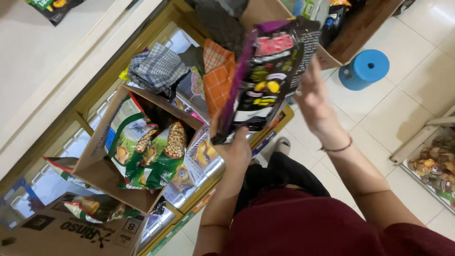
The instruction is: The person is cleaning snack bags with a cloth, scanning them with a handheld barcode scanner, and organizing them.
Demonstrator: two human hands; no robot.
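I grip the snack bag (272, 76) at its bottom edge with my left hand (234, 149); my right hand (313, 97) lies open against its 3 o'clock side. Light, crinkly, slippery film: edges give the best hold.

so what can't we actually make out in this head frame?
- Right hand: motion-blurred, fingers behind the dark snack packets; grip unclear.
- Packet count: they overlap and blur.
- Left hand: fingertips hidden under the packets' lower edge.
- Open cardboard box: its bottom is hidden by the green snack bags.
- Blue stool: legs hidden by its seat.
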